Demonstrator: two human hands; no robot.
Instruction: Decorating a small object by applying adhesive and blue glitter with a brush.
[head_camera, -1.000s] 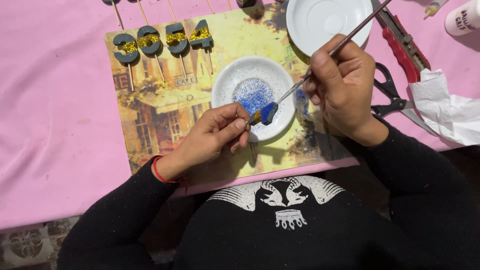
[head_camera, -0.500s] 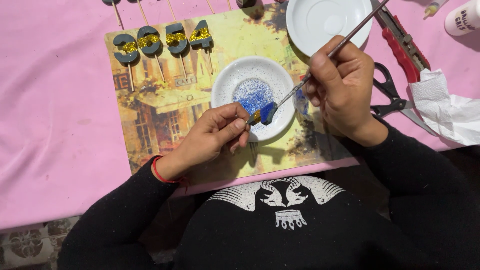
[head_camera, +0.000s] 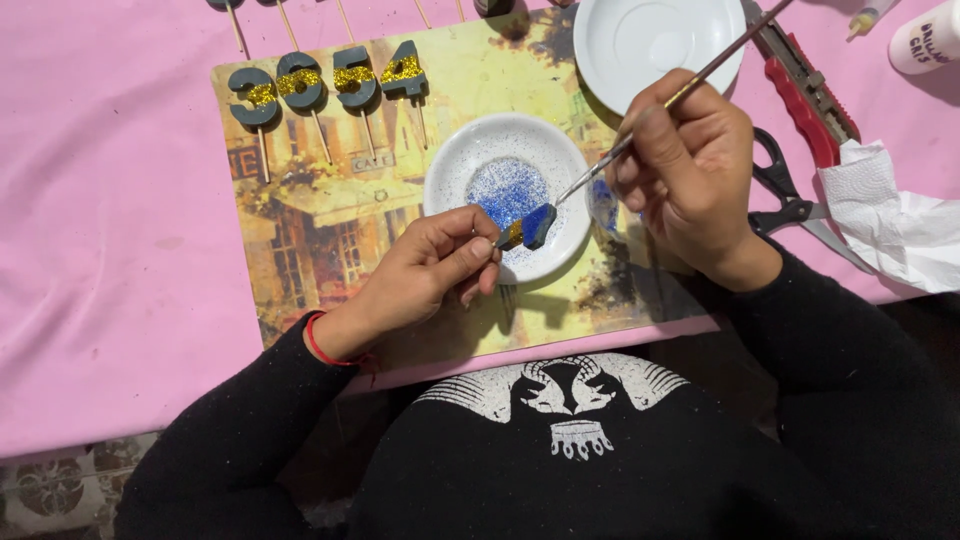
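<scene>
Over a small white dish (head_camera: 455, 165) dusted with blue glitter, the left hand (head_camera: 432, 268) pinches a small blue-and-gold piece (head_camera: 532, 226) between closed fingertips. The right hand (head_camera: 688, 170), fingers curled tight around a thin paintbrush (head_camera: 690, 90), sets the bristles against that piece. Four glittered number picks (head_camera: 325, 80) lie on the picture mat (head_camera: 330, 230); scissors (head_camera: 785, 190) rest nearby on the pink desk (head_camera: 100, 250).
</scene>
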